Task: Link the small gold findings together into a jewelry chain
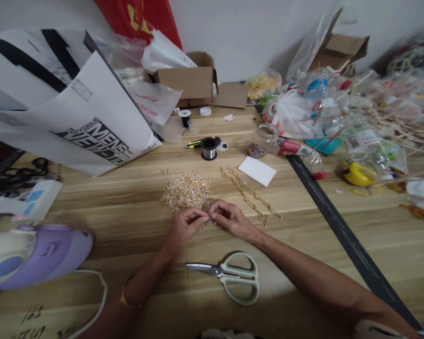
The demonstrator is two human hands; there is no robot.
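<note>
My left hand and my right hand meet at the fingertips above the table, both closed in a pinch. A short silvery chain hangs below my left fingertips. Whatever lies between the right thumb and finger is too small to make out. Just beyond the hands is a heap of small gold and silver links. Gold beaded chains lie stretched out to the right of it. Scissors with pale green handles rest on the near side, blades pointing left.
Behind the heap stand a spool of silver wire and a dark spool. A white card and a bead jar are at right, beside cluttered plastic bottles. A white paper bag and purple appliance occupy the left.
</note>
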